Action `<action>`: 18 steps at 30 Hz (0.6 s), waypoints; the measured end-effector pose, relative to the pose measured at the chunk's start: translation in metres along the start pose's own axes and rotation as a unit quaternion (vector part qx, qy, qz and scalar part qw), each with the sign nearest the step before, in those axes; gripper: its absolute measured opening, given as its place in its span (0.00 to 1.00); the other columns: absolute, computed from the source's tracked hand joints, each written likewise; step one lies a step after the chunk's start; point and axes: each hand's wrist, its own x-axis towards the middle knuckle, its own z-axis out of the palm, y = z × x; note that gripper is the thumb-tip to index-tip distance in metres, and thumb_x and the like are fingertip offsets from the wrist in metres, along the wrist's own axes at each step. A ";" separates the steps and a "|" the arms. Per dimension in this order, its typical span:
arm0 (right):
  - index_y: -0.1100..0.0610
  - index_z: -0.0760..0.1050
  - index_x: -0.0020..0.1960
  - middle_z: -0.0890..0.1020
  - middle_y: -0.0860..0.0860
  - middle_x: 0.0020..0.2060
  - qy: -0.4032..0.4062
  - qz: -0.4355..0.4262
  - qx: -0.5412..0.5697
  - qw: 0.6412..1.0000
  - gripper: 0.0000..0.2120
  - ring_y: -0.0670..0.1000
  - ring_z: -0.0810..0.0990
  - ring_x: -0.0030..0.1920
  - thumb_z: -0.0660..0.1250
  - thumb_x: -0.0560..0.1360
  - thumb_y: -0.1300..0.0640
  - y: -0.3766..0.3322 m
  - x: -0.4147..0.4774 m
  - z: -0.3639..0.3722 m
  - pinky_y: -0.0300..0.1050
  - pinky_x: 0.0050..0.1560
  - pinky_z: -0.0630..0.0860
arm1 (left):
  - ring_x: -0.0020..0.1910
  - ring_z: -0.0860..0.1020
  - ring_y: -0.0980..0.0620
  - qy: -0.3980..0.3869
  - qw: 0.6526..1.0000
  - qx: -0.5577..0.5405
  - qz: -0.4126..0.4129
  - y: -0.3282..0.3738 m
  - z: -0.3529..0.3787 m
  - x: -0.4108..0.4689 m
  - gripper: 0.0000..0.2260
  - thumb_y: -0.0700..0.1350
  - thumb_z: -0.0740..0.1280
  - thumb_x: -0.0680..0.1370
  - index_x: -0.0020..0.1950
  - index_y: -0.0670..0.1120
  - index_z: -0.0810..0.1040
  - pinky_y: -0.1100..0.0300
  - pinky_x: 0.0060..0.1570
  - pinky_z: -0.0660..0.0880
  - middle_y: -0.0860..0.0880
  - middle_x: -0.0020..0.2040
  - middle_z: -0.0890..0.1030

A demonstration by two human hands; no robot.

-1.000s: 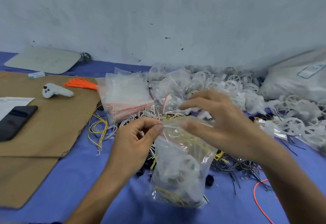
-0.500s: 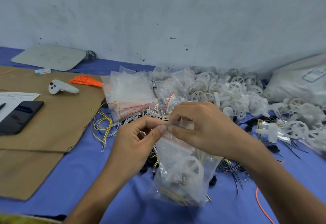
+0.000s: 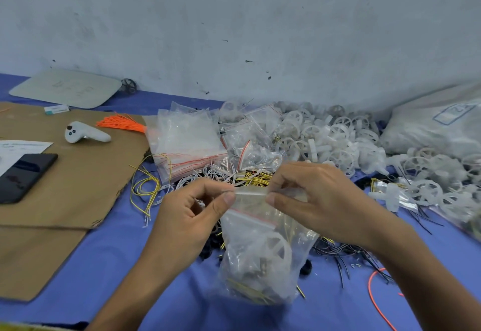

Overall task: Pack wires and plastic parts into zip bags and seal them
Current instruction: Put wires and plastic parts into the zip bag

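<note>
Between my two hands hangs the zip bag (image 3: 260, 252), its top edge stretched flat from one pinch to the other. My left hand (image 3: 192, 216) has thumb and forefinger closed on the left end of that top edge; my right hand (image 3: 320, 200) pinches the right end the same way, the other fingers curled above. Just below the grip runs the bag's red zip line, slanting down to the right. Under that, the bag hangs clear of the blue table (image 3: 104, 265) with a white plastic wheel (image 3: 276, 250) and some yellow wire showing through the film.

Behind the grip, touching nothing I hold, lies a tangle of yellow and white wires (image 3: 250, 178). Beyond and to the left of it sits a stack of empty bags (image 3: 187, 143). To the right of the grip and further back spreads a heap of white plastic parts (image 3: 338, 138). Well to the left, on brown cardboard (image 3: 78, 182), rest a phone (image 3: 23, 177), a white controller (image 3: 83, 132) and a bunch of orange wires (image 3: 122, 123).
</note>
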 end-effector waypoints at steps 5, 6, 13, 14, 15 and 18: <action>0.44 0.71 0.46 0.76 0.39 0.42 0.011 -0.018 -0.038 0.999 0.05 0.42 0.76 0.44 0.63 0.78 0.46 0.006 -0.015 -0.004 0.46 0.46 0.75 | 0.26 0.65 0.59 0.014 0.999 0.032 0.014 0.002 -0.002 -0.001 0.02 0.51 0.72 0.74 0.45 0.57 0.83 0.68 0.26 0.65 0.54 0.35 0.82; 0.45 0.71 0.46 0.76 0.39 0.42 0.014 -0.012 -0.043 0.999 0.05 0.42 0.76 0.44 0.63 0.78 0.45 0.009 -0.018 -0.006 0.47 0.46 0.75 | 0.26 0.66 0.59 0.019 0.999 0.036 0.012 0.002 -0.004 -0.001 0.02 0.51 0.73 0.74 0.45 0.57 0.83 0.67 0.27 0.65 0.53 0.35 0.82; 0.46 0.73 0.46 0.77 0.39 0.43 0.020 0.001 -0.041 0.999 0.05 0.41 0.76 0.44 0.64 0.79 0.47 0.027 -0.036 -0.020 0.38 0.45 0.72 | 0.27 0.66 0.59 0.021 0.998 0.059 0.017 0.005 -0.005 -0.004 0.03 0.53 0.72 0.73 0.46 0.57 0.83 0.64 0.29 0.67 0.53 0.37 0.83; 0.46 0.74 0.46 0.77 0.39 0.43 0.020 0.005 -0.044 0.999 0.04 0.41 0.76 0.44 0.65 0.79 0.48 0.029 -0.039 -0.022 0.37 0.44 0.71 | 0.28 0.66 0.58 0.022 0.998 0.058 0.016 0.004 -0.005 -0.004 0.04 0.52 0.71 0.73 0.46 0.57 0.83 0.63 0.29 0.67 0.52 0.37 0.83; 0.46 0.74 0.46 0.77 0.40 0.42 0.020 0.010 -0.048 0.999 0.03 0.41 0.76 0.43 0.66 0.79 0.50 0.031 -0.042 -0.024 0.36 0.44 0.71 | 0.28 0.66 0.58 0.023 0.998 0.060 0.015 0.004 -0.005 -0.004 0.04 0.51 0.71 0.72 0.46 0.56 0.83 0.62 0.29 0.67 0.51 0.37 0.83; 0.46 0.74 0.45 0.77 0.41 0.40 0.029 0.032 -0.049 0.998 0.04 0.43 0.76 0.41 0.69 0.77 0.53 0.037 -0.047 -0.026 0.36 0.42 0.71 | 0.28 0.66 0.58 0.025 0.998 0.061 0.015 0.003 -0.004 -0.004 0.04 0.51 0.72 0.73 0.46 0.56 0.83 0.63 0.29 0.67 0.52 0.36 0.83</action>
